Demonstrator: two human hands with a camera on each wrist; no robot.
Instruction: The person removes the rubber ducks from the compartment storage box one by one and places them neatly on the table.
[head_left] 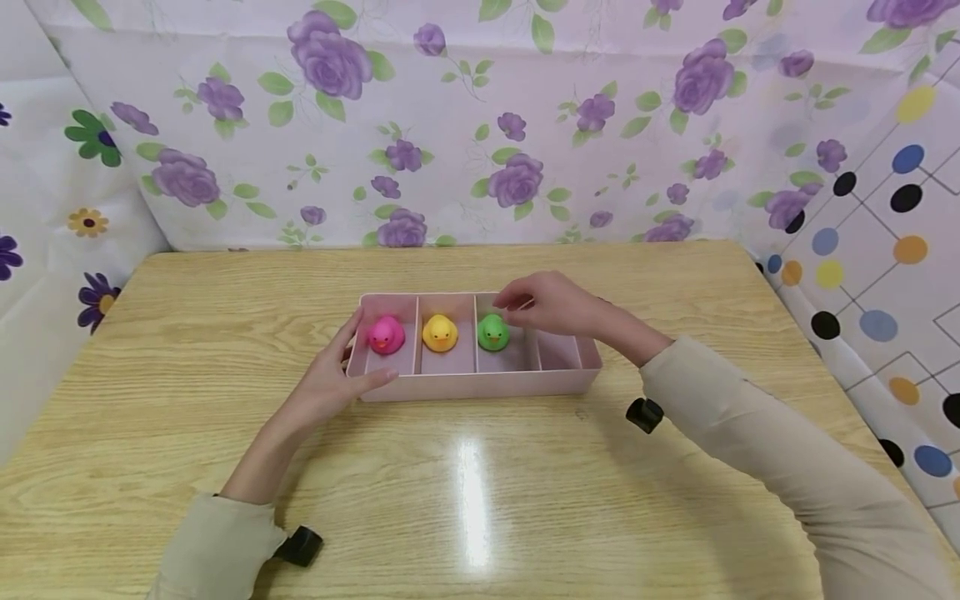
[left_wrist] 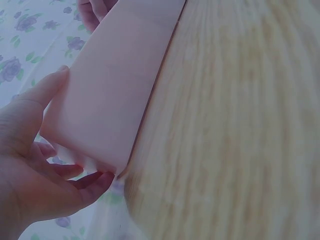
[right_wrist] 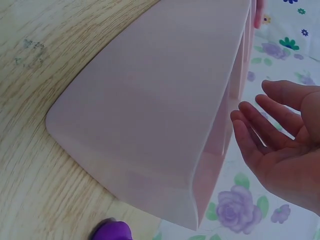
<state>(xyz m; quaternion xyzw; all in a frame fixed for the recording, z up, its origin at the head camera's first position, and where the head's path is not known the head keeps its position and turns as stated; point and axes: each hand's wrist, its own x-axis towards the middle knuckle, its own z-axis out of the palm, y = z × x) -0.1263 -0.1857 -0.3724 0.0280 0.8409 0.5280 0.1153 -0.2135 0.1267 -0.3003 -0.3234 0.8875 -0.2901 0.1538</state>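
Note:
A pale pink divided box point(head_left: 480, 386) stands on the table. From left to right, its compartments hold a pink toy duck point(head_left: 386, 334), a yellow toy duck point(head_left: 440, 333) and a green toy duck point(head_left: 493, 332). My left hand point(head_left: 330, 379) grips the box's left end, thumb at the front wall and fingers round the end, as the left wrist view point(left_wrist: 55, 150) also shows. Over the box, near the green duck, hovers my right hand point(head_left: 551, 307). Its fingers are loosely bent with nothing between them in the right wrist view. The hand partly covers the right compartments.
In the right wrist view a rounded purple object point(right_wrist: 112, 231) lies on the table by the box's end, cut off by the frame. The wooden table point(head_left: 225, 333) ends at a flowered cloth point(head_left: 450, 125) behind and a dotted cloth point(head_left: 885, 250) on the right.

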